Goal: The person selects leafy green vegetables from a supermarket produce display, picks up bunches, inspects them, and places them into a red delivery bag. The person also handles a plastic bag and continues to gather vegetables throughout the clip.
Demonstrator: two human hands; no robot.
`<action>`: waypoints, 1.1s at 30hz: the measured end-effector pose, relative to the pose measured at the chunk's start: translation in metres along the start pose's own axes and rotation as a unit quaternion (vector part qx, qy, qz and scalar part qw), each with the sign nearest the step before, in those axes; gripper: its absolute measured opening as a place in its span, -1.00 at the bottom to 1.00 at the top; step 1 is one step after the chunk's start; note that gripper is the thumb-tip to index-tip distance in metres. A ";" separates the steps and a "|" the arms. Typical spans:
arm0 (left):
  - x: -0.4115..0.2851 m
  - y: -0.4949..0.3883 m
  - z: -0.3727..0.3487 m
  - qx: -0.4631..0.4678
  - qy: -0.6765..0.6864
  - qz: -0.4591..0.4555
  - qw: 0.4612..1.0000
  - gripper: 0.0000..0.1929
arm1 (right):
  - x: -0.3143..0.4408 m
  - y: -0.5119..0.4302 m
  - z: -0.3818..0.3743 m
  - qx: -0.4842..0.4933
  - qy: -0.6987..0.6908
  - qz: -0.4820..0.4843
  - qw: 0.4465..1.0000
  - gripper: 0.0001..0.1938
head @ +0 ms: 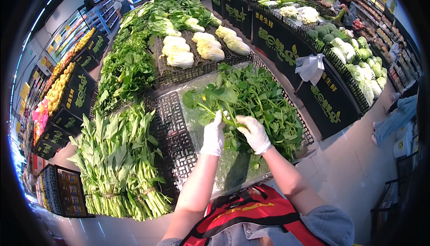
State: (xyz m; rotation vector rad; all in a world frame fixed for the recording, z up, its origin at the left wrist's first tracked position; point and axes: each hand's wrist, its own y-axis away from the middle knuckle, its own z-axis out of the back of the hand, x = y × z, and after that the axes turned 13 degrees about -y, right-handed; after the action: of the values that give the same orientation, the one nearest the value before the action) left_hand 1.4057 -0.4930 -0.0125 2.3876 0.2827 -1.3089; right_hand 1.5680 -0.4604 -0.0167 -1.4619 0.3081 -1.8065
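My left hand and my right hand, both in thin white gloves, grip one leafy green stem between them. Its broad round leaves point away from me, and a small yellow flower shows among them. The right fingers pinch the thick lower end of the stalk. Beneath and to the right of my hands spreads a loose pile of leafy greens. Clear plastic sheeting lies under the pile and reaches towards my red apron.
Tied bundles of long-leaved greens stand at left beside a black lattice crate. Napa cabbages lie beyond in rows. A roll of plastic bags hangs at right by another vegetable stand. Other people are farther off.
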 end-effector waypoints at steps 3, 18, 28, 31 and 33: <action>-0.001 0.001 0.007 -0.018 0.028 0.033 0.999 -0.66 | -0.008 0.007 -0.002 0.149 0.052 -0.027 0.987 -0.76; -0.013 0.060 0.048 -0.295 0.039 -0.103 0.949 -0.70 | 0.028 0.058 -0.132 -0.048 -0.476 -0.451 0.754 -0.75; -0.009 0.089 0.122 -0.275 0.005 -0.086 0.958 -0.70 | 0.035 0.057 -0.131 0.227 -0.433 -0.471 0.734 -0.76; -0.008 0.088 0.109 -0.294 0.005 -0.109 0.950 -0.69 | 0.019 0.076 -0.146 0.157 -0.460 -0.455 0.746 -0.76; -0.007 0.087 0.102 -0.312 0.014 -0.117 0.943 -0.71 | 0.025 0.083 -0.155 0.065 -0.510 -0.537 0.669 -0.76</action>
State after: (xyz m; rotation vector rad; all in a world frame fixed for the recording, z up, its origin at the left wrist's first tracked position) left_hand 1.3561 -0.6162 -0.0344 1.8659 0.8699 -1.0671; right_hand 1.4605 -0.5757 -0.0983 -2.5064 -1.5049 -1.2688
